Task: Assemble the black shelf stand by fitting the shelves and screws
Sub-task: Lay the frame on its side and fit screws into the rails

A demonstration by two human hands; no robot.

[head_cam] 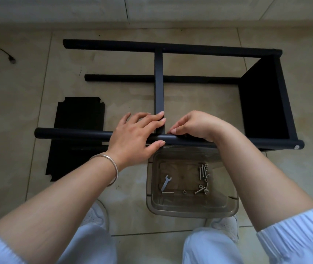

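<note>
Right now the black shelf stand [171, 48] lies on its side on the tiled floor, one shelf fitted at its right end and a second, the middle shelf [159, 82], standing edge-up between the poles. Your left hand [134, 136] wraps the near pole [72, 134], thumb under and fingers over onto the shelf's edge. Your right hand [193, 126] has its fingertips bunched at the joint just beside it; whether they pinch a screw I cannot tell. Keep the left hand firm so pole and shelf corner stay lined up, and start any screw straight by feel before tightening. Spare screws [203, 178] and a small wrench [166, 182] wait in the clear tub [192, 211] below the pole; a loose shelf panel [75, 130] lies flat to the left.
</note>
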